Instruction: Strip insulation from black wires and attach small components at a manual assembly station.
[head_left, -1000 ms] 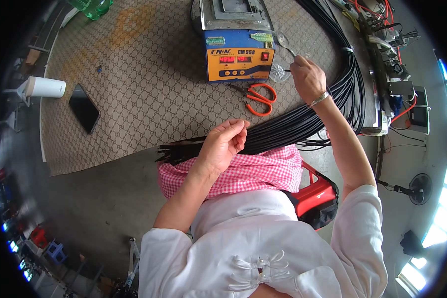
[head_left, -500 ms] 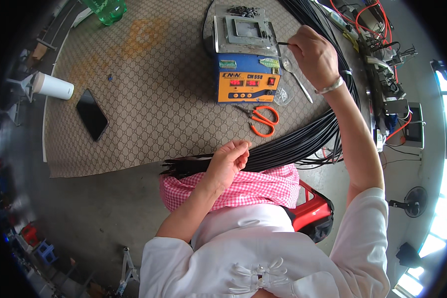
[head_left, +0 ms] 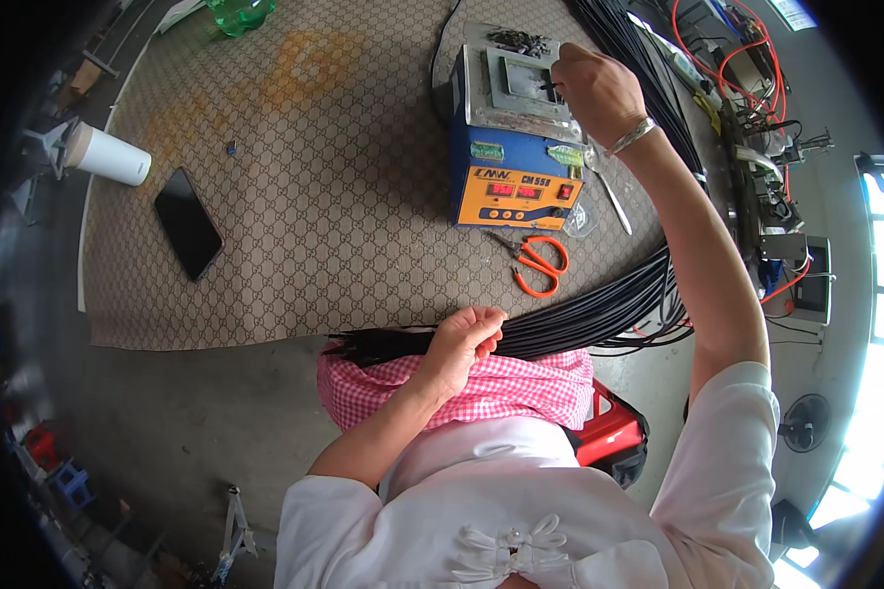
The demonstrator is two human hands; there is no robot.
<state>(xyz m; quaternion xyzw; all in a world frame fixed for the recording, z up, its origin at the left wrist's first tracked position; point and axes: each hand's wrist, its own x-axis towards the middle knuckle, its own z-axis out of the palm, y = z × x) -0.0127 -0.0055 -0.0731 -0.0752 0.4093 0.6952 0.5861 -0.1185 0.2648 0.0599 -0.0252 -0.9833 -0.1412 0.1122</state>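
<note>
My right hand is closed over the right side of the solder pot, a blue and orange box with red digits and a square bath on top. From its fingertips a thin black stick-like piece points into the bath; whether it is a cable end I cannot tell. My left hand is pinched shut at the table's near edge, beside a thick bundle of black cables. What its fingers hold, if anything, is too small to make out. Orange-handled cutters lie between that hand and the pot.
A spoon and a small clear dish lie right of the pot. Farther left are a black phone, a white cup on its side and a green bottle. Dark scraps sit behind the bath.
My right hand has moved from the pot's right side to over the bath, bringing the black piece in. The whole view has shifted slightly. My left hand stays pinched near the cables.
</note>
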